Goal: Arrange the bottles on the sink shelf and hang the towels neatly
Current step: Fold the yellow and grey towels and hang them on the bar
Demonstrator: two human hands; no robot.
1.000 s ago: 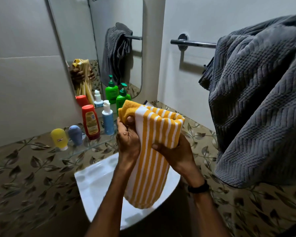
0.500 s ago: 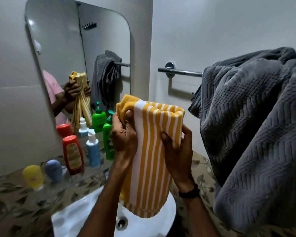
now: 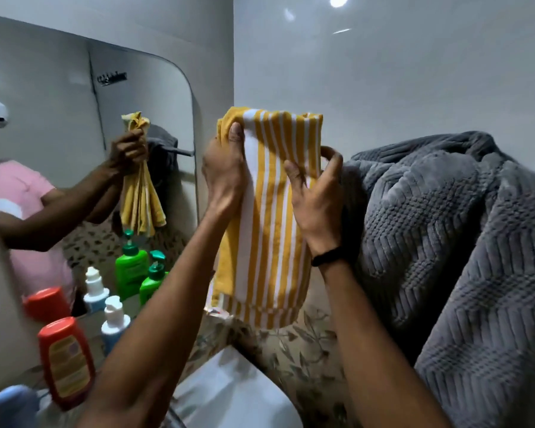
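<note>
A folded yellow-and-white striped towel [image 3: 269, 217] hangs in front of me, held up at wall height. My left hand [image 3: 224, 177] grips its top left corner, thumb over the front. My right hand [image 3: 317, 196] holds its right side, thumb on the front and fingers curled behind. A bulky grey towel [image 3: 445, 248] is bunched on the right, hiding the towel rail. On the shelf at lower left stand a red bottle [image 3: 65, 362], a white-and-blue pump bottle [image 3: 113, 322], a green pump bottle [image 3: 152, 281] and a blue bottle [image 3: 11, 406].
A mirror [image 3: 84, 156] on the left wall reflects my arms, the towels and the bottles. The white sink [image 3: 238, 393] lies below my arms. Leaf-patterned tiles [image 3: 303, 347] cover the lower wall.
Both hands have lifted the striped towel upward and toward the wall beside the grey towel. My view has tilted up, so the rail has dropped out of sight behind the towels.
</note>
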